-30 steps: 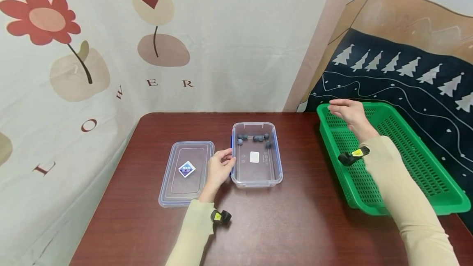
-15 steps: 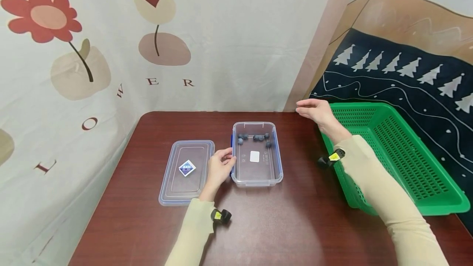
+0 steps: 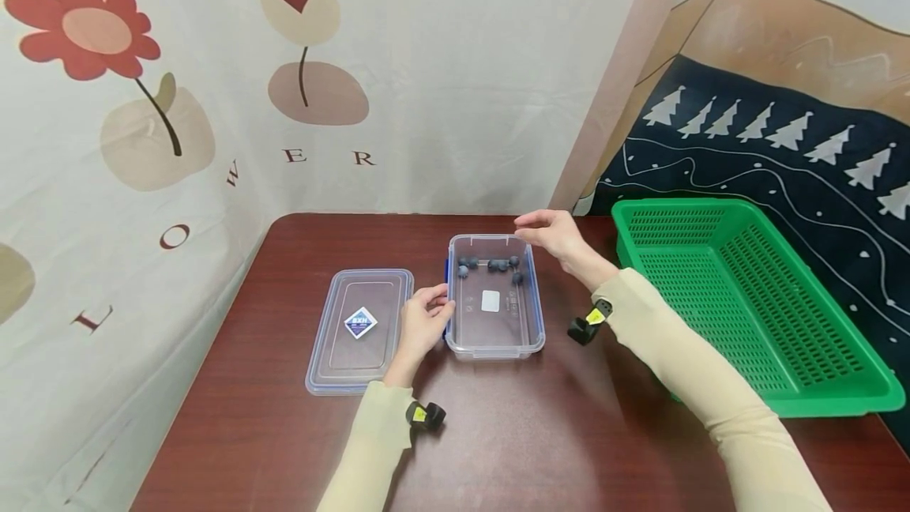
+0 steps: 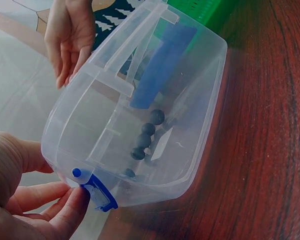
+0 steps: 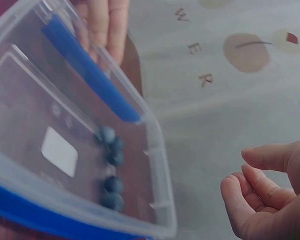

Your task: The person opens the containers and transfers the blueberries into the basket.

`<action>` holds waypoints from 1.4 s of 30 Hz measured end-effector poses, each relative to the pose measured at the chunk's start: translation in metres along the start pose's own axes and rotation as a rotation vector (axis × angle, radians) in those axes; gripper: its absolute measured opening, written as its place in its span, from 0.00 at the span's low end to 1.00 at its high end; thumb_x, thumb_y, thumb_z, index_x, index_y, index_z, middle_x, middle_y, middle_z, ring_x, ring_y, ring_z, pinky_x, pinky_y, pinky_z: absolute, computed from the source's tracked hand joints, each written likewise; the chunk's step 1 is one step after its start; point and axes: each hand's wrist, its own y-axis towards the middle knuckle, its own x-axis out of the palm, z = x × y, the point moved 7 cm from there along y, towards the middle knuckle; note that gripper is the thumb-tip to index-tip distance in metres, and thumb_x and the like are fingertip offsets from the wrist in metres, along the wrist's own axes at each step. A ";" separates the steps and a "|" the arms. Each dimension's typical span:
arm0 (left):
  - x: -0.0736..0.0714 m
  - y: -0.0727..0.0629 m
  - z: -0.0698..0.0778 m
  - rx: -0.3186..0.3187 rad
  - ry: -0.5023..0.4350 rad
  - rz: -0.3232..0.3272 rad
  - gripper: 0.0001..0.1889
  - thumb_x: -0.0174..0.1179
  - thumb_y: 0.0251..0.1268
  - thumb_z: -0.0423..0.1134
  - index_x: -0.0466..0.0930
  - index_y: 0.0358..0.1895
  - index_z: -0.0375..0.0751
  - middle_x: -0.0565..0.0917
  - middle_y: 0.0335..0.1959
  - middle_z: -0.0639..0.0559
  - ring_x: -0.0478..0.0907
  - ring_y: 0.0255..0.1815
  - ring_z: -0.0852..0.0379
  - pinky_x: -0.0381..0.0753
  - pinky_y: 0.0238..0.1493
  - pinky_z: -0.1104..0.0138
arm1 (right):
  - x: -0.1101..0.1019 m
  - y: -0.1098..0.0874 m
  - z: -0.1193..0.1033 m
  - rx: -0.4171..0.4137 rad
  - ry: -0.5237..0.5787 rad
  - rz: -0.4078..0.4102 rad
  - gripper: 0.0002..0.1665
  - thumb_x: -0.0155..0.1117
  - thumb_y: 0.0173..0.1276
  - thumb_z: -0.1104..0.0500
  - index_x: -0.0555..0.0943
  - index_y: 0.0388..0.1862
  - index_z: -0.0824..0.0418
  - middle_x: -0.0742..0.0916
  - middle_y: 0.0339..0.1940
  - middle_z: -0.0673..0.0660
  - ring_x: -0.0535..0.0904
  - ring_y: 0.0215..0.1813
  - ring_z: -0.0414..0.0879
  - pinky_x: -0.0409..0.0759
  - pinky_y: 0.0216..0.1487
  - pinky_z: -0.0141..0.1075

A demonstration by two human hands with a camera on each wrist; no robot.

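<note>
A clear plastic food box [image 3: 495, 334] with blue side clips stands uncovered on the table. Several blueberries [image 4: 147, 131] lie at its far end. On the box's left side my left hand [image 3: 424, 318] pinches the wall between thumb and fingers, beside the blue clip [image 4: 97, 192]. My right hand [image 3: 558, 235] hovers over the far right corner of the box. In the right wrist view, the thumb and bent fingers [image 5: 235, 200] of that hand stand apart, and nothing shows between them. Its inner palm is partly hidden.
A clear lid [image 3: 359, 366] with blue edging and a diamond sticker lies left of the box. A large green basket [image 3: 768, 397] with perforated walls stands at the right. The table [image 3: 490, 433] ends at a printed cloth [image 3: 462, 101] behind.
From above the green basket, my right hand has moved left to the far corner of the box. My left hand has stayed at the box's left side.
</note>
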 end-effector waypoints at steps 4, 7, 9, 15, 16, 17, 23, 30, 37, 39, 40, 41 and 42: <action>-0.001 -0.003 0.008 0.004 0.001 -0.002 0.15 0.56 0.52 0.17 0.73 0.44 0.11 0.76 0.39 0.23 0.78 0.41 0.32 0.83 0.47 0.52 | 0.019 0.000 0.001 -0.029 -0.013 0.003 0.17 0.65 0.61 0.65 0.80 0.49 0.68 0.81 0.53 0.63 0.76 0.49 0.52 0.78 0.57 0.45; -0.001 -0.003 0.008 0.004 0.001 -0.001 0.15 0.56 0.52 0.16 0.73 0.44 0.11 0.76 0.39 0.23 0.78 0.41 0.32 0.83 0.47 0.52 | 0.033 0.001 0.005 -0.054 -0.015 0.010 0.17 0.66 0.60 0.66 0.81 0.48 0.70 0.83 0.48 0.64 0.79 0.43 0.49 0.81 0.51 0.42; -0.001 -0.003 0.008 0.004 -0.001 0.000 0.14 0.56 0.52 0.16 0.73 0.45 0.11 0.76 0.39 0.23 0.78 0.41 0.32 0.82 0.47 0.52 | 0.042 0.003 0.008 -0.054 -0.021 0.012 0.17 0.66 0.60 0.66 0.81 0.48 0.70 0.84 0.47 0.64 0.79 0.41 0.48 0.81 0.48 0.40; -0.002 -0.003 0.008 0.004 0.003 0.002 0.14 0.56 0.53 0.17 0.73 0.44 0.11 0.76 0.39 0.23 0.78 0.41 0.32 0.83 0.47 0.52 | 0.062 0.010 0.017 -0.001 -0.059 0.025 0.14 0.66 0.61 0.63 0.83 0.46 0.65 0.84 0.50 0.59 0.78 0.47 0.49 0.80 0.50 0.38; -0.002 -0.003 0.008 0.002 0.001 0.002 0.14 0.56 0.53 0.17 0.73 0.44 0.11 0.76 0.39 0.23 0.78 0.41 0.32 0.83 0.47 0.52 | 0.066 0.011 0.017 -0.006 -0.058 0.024 0.14 0.66 0.60 0.63 0.83 0.45 0.65 0.84 0.50 0.59 0.78 0.48 0.49 0.81 0.50 0.39; -0.002 -0.003 0.008 0.000 0.000 0.001 0.14 0.56 0.53 0.17 0.73 0.45 0.11 0.76 0.39 0.23 0.78 0.41 0.32 0.82 0.47 0.52 | 0.069 0.013 0.017 -0.008 -0.050 0.023 0.13 0.66 0.60 0.63 0.83 0.44 0.65 0.84 0.48 0.59 0.79 0.48 0.50 0.81 0.50 0.40; -0.002 -0.003 0.007 -0.009 -0.010 0.000 0.15 0.56 0.53 0.17 0.73 0.45 0.11 0.76 0.39 0.23 0.77 0.42 0.31 0.82 0.48 0.52 | 0.086 0.022 0.021 -0.005 -0.006 0.012 0.07 0.66 0.58 0.65 0.85 0.37 0.64 0.86 0.39 0.58 0.83 0.39 0.48 0.84 0.40 0.38; -0.002 -0.002 0.006 -0.006 0.002 0.004 0.14 0.56 0.53 0.17 0.74 0.45 0.11 0.76 0.39 0.24 0.78 0.41 0.32 0.83 0.47 0.52 | 0.097 0.033 0.029 0.031 -0.072 0.020 0.09 0.67 0.59 0.64 0.86 0.39 0.64 0.86 0.43 0.59 0.83 0.42 0.50 0.84 0.43 0.34; -0.002 -0.003 0.006 -0.007 -0.002 0.003 0.14 0.56 0.53 0.17 0.74 0.44 0.11 0.76 0.39 0.24 0.78 0.41 0.32 0.82 0.48 0.51 | 0.103 0.043 0.038 0.037 -0.135 0.001 0.08 0.69 0.55 0.66 0.86 0.35 0.66 0.87 0.35 0.58 0.82 0.34 0.49 0.84 0.34 0.33; -0.002 -0.003 0.007 -0.004 -0.002 0.002 0.14 0.56 0.53 0.17 0.74 0.44 0.11 0.76 0.39 0.24 0.78 0.41 0.32 0.82 0.48 0.50 | 0.104 0.044 0.041 0.041 -0.156 -0.007 0.08 0.69 0.54 0.66 0.86 0.34 0.66 0.87 0.31 0.57 0.80 0.30 0.47 0.81 0.28 0.29; -0.002 -0.003 0.007 -0.005 -0.005 0.001 0.14 0.56 0.53 0.17 0.74 0.44 0.11 0.76 0.39 0.24 0.78 0.41 0.32 0.82 0.48 0.50 | 0.105 0.045 0.042 0.046 -0.169 -0.007 0.08 0.70 0.53 0.66 0.86 0.34 0.66 0.87 0.28 0.55 0.79 0.28 0.45 0.79 0.25 0.27; -0.001 -0.003 0.007 -0.005 -0.003 0.000 0.14 0.56 0.53 0.17 0.74 0.44 0.11 0.76 0.39 0.24 0.78 0.41 0.32 0.82 0.48 0.50 | 0.105 0.045 0.043 0.050 -0.186 -0.007 0.07 0.70 0.52 0.66 0.86 0.33 0.65 0.86 0.26 0.54 0.78 0.26 0.43 0.76 0.23 0.26; -0.001 -0.003 0.007 -0.004 -0.002 0.000 0.14 0.56 0.53 0.17 0.74 0.44 0.11 0.76 0.39 0.24 0.78 0.41 0.32 0.82 0.48 0.50 | 0.106 0.046 0.044 0.053 -0.200 -0.006 0.07 0.71 0.52 0.67 0.86 0.33 0.65 0.86 0.24 0.54 0.77 0.25 0.41 0.75 0.21 0.25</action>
